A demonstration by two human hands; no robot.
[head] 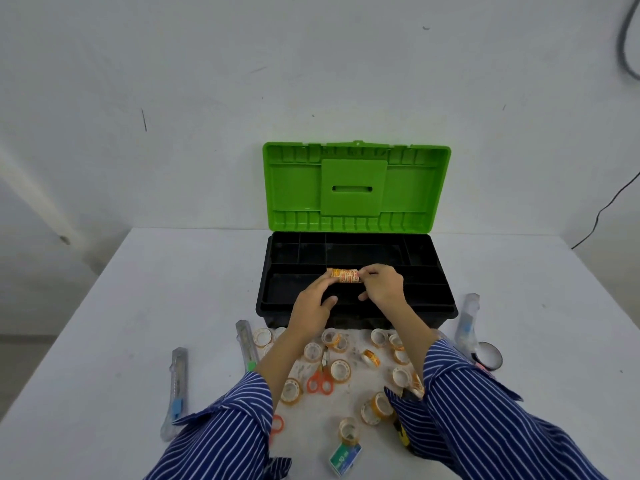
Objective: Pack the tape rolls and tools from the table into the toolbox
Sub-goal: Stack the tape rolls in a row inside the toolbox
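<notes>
Item in hand: a stack [345,275] of small tape rolls, lying on its side as a short row. We clamp it endwise, left hand [312,304] pinching the left end, right hand [382,285] pinching the right. It hangs over the toolbox [356,315], above the middle of the black tray, near the divider between the back and front compartments.

Step, as we judge it: the first rolls are going in; the tray looks empty, though its dark floor is hard to read. Next move calls for lowering the row level into one compartment and loosing both ends together, so the rolls do not fan apart or tip across a divider.

Lid [356,183]: green, open, upright behind the toolbox; no hindrance.

Left to pack, all on the bench [156,306] in front of the toolbox:
- loose rolls [341,370], many, scattered between our sleeves;
- orange scissors [321,379], among those rolls;
- knife [246,344], front-left of the toolbox;
- second knife [176,386], farther left of the toolbox;
- black tape [489,355], front-right of the toolbox;
- clear packet [467,322], by the toolbox's front-right corner, contents unclear;
- staple box [345,457], nearest us.

In the way: nothing above the tray. Our forearms cover some rolls, and a yellow-black thing under the right sleeve cannot be made out.
</notes>
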